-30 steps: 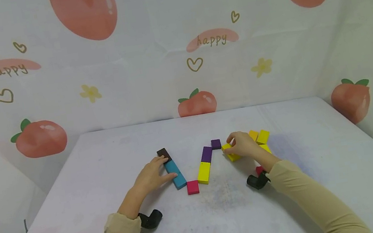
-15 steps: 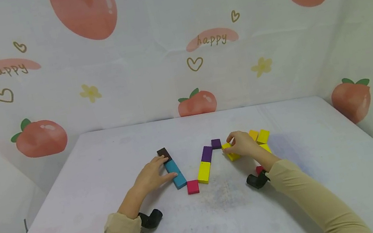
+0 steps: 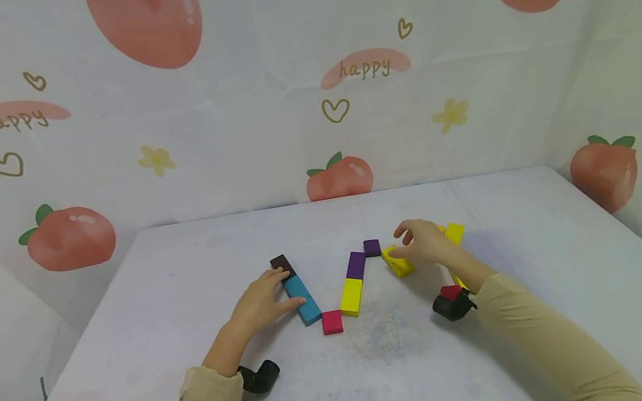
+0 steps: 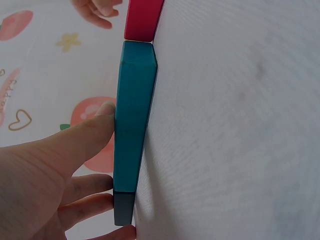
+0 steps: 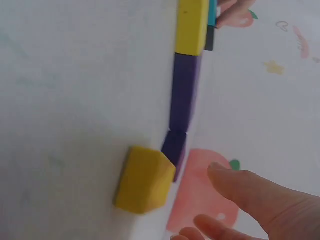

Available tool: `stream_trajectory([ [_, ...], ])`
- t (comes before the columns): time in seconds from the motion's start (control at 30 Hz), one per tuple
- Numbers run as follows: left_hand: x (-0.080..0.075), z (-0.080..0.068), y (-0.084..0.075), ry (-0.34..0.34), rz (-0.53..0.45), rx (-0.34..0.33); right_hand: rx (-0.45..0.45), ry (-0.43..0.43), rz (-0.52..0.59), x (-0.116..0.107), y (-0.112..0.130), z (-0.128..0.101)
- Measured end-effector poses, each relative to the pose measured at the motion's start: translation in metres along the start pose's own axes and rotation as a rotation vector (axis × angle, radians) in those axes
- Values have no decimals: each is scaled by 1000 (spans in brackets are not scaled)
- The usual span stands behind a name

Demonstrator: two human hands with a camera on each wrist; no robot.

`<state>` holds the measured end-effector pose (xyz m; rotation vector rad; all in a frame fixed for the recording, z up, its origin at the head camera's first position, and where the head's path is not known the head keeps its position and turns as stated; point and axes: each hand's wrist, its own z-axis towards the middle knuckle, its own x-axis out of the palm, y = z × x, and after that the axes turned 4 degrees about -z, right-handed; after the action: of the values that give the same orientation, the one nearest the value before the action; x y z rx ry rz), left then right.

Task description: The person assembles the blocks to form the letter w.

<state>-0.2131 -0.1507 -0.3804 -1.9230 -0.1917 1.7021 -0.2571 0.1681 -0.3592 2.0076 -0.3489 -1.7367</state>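
Resting flat, our left hand (image 3: 261, 302) lies with straight fingers (image 4: 85, 135) against the teal block (image 3: 302, 299), pressing its side without curling round it; our right hand (image 3: 425, 244) is released, fingers relaxed and lifted just clear of the yellow block (image 3: 398, 261), holding nothing. Half a second ago those fingers pinched that block; now they have let go and drawn back a little, so we judge the block placed, lying just beside the small purple block (image 3: 371, 247) at the top of the chain. On the white table (image 3: 390, 374) the chain runs as a zigzag: brown block (image 3: 281, 264) touching the teal one, then the red square (image 3: 332, 322), the long yellow block (image 3: 351, 296) and the long purple block (image 3: 356, 265) up to the small purple one. Behind our right hand a few more yellow blocks (image 3: 454, 233) lie, partly hidden by it, and another red block (image 3: 450, 291) shows by the wrist. Nothing stands between the hand and those spare blocks; only our own wrist and its black camera mount (image 3: 451, 306) cover some of them.
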Motion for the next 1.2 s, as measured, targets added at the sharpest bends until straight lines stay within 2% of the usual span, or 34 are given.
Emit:
stream_trajectory([
  [0.13,0,0,1,0,0,0,-23,-24,-15,-13,-6,-6],
  [0.43,0,0,1,-4,2,3,71,16,5,-33,-27,-4],
  [0.7,1,0,0,0,-1,-4,77,62,-22,-33,-43,0],
  [1.2,1,0,0,0,4,0,130,97,-69,-28,-52,8],
])
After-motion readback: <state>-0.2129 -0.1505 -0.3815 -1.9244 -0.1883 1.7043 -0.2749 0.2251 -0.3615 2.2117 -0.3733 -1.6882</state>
